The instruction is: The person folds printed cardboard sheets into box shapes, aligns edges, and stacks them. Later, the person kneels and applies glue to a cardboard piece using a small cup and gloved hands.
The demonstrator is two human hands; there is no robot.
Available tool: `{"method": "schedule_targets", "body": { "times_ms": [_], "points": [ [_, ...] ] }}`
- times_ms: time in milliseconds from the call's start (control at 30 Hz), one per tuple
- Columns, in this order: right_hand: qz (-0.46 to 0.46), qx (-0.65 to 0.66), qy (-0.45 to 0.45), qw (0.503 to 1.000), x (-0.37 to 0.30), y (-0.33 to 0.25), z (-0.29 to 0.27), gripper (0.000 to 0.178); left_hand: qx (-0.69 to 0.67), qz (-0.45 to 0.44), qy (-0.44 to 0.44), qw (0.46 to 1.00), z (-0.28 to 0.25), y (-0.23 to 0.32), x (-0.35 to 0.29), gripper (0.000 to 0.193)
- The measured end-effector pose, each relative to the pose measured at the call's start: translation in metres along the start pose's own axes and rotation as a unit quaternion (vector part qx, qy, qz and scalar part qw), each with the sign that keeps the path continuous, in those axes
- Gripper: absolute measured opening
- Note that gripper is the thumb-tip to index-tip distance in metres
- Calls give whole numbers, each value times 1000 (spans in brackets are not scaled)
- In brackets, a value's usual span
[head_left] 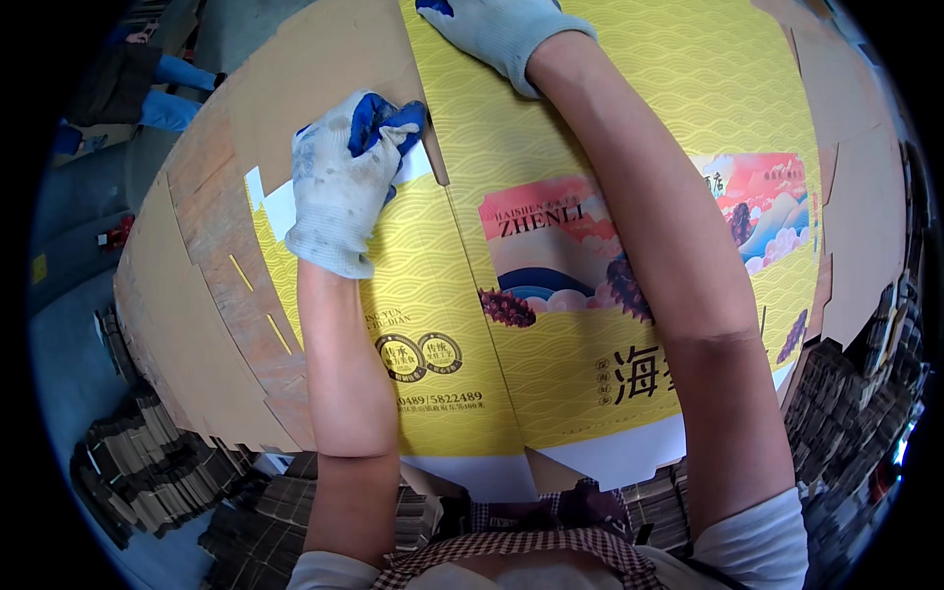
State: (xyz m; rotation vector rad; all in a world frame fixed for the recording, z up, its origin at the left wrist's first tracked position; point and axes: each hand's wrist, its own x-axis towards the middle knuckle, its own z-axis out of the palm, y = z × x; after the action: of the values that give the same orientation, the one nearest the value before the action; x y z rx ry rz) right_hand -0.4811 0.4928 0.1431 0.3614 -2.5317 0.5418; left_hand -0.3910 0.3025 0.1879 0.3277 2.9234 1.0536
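A large yellow printed cardboard sheet, with wave patterns, pink pictures and white edge flaps, lies flat in front of me. My left hand, in a white knit glove with blue-coated fingers, is closed at the far edge of the sheet's left panel. Whatever its curled fingers pinch is hidden. At the top of the view my right hand, gloved alike, rests over the far part of the same sheet. The picture's edge cuts off most of its fingers. My right forearm crosses above the printed picture.
Plain brown cardboard lies under and beyond the yellow sheet, with a worn wooden-looking surface at left. Stacks of folded cardboard stand below at left, and more stacks at right. Another person's blue-clad legs show at far left.
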Motion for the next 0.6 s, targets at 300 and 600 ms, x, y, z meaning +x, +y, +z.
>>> {"method": "schedule_targets", "body": {
  "times_ms": [300,600],
  "points": [
    [-3,4,-3,1000,4,-5,-1,42,72,82,40,993,5,-15,7,24],
    [23,9,10,1000,-4,-13,-2,45,91,61,47,993,7,-13,-2,23]
  ]
}}
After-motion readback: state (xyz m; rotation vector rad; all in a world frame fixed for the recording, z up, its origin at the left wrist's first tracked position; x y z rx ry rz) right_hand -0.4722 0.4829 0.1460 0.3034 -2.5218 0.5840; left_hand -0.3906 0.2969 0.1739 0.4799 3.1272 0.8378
